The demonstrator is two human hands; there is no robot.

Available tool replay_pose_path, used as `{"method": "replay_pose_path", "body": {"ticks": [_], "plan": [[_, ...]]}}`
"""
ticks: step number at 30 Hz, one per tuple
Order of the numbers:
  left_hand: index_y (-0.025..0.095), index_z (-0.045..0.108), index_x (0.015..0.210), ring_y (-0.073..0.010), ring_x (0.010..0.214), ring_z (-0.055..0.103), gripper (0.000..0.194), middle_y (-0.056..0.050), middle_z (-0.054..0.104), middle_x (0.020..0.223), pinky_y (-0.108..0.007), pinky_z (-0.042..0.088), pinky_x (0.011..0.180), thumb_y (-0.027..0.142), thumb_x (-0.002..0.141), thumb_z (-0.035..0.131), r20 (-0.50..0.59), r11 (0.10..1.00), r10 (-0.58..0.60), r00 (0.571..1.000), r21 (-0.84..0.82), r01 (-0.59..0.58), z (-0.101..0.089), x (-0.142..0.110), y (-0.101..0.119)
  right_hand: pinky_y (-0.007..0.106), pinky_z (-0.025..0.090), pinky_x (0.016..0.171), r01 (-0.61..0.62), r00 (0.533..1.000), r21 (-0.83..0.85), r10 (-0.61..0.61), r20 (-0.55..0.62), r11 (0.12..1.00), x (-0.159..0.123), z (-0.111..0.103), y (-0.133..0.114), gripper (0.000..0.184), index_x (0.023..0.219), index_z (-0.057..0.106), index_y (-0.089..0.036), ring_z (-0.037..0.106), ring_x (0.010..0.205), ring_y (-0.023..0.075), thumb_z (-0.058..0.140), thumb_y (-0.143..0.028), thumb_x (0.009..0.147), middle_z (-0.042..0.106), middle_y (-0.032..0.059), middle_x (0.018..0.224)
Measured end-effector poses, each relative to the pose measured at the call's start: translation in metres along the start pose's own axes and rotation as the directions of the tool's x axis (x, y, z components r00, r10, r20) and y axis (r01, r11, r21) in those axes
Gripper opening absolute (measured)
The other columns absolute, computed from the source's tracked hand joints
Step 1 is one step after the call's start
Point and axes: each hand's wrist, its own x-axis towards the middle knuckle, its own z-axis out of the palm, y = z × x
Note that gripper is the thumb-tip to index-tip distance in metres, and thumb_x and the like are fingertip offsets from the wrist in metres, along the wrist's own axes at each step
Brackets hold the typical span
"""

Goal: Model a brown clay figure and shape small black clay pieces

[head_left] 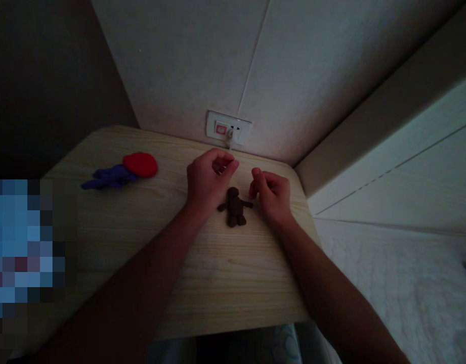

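Note:
A small brown clay figure (pixel 235 206) with a round head, two arms and two legs lies flat on the light wooden table (pixel 217 273). My left hand (pixel 208 178) rests just left of it, fingers curled with thumb and fingertips pinched together. My right hand (pixel 269 194) sits just right of the figure, fingers also curled in close to its arm. Whether either pinch holds a bit of clay is too dark to tell.
A purple clay shape (pixel 109 177) and a red clay lump (pixel 140 164) lie together at the table's left. A wall socket (pixel 228 129) with a plugged cable sits behind the table. A white bed surface (pixel 399 283) lies to the right.

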Motion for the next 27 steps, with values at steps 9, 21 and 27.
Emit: {"method": "replay_pose_path", "body": {"ticks": [9,21,27], "plan": [[0.02,0.067,0.076,-0.0144,0.062,0.065,0.035,-0.002,0.074,0.07,-0.026,0.049,0.063,0.042,0.101,0.056,0.061,0.999,0.035,0.998,0.004,-0.035,-0.0034,-0.0018,0.0046,0.025,0.045,0.047,-0.016,1.0,0.079,0.018,-0.022,0.997,0.0018,0.0033,0.0072,0.036,0.088,0.067,-0.023,0.059,0.052,0.0105,0.077,-0.058,0.086,0.068,-0.001,0.077],[0.021,0.075,0.089,-0.0143,0.065,0.066,0.021,-0.002,0.079,0.083,-0.027,0.051,0.066,0.03,0.098,0.058,0.057,1.0,0.019,0.998,-0.015,-0.018,-0.0021,-0.0009,0.0013,0.026,0.046,0.049,0.015,0.999,0.051,-0.012,-0.05,0.999,0.0023,0.0024,0.0066,0.03,0.098,0.078,-0.02,0.06,0.052,0.0102,0.071,-0.049,0.093,0.074,0.003,0.083],[0.02,0.077,0.083,-0.0142,0.065,0.069,0.013,0.0,0.078,0.076,-0.025,0.051,0.064,0.028,0.09,0.069,0.1,0.998,0.035,0.994,-0.065,-0.028,-0.0012,-0.0048,0.0004,0.025,0.046,0.048,0.004,0.999,0.017,-0.003,-0.039,1.0,0.0025,0.0025,0.0092,0.03,0.096,0.079,-0.021,0.06,0.052,0.0106,0.074,-0.05,0.09,0.074,0.0017,0.078]]}}
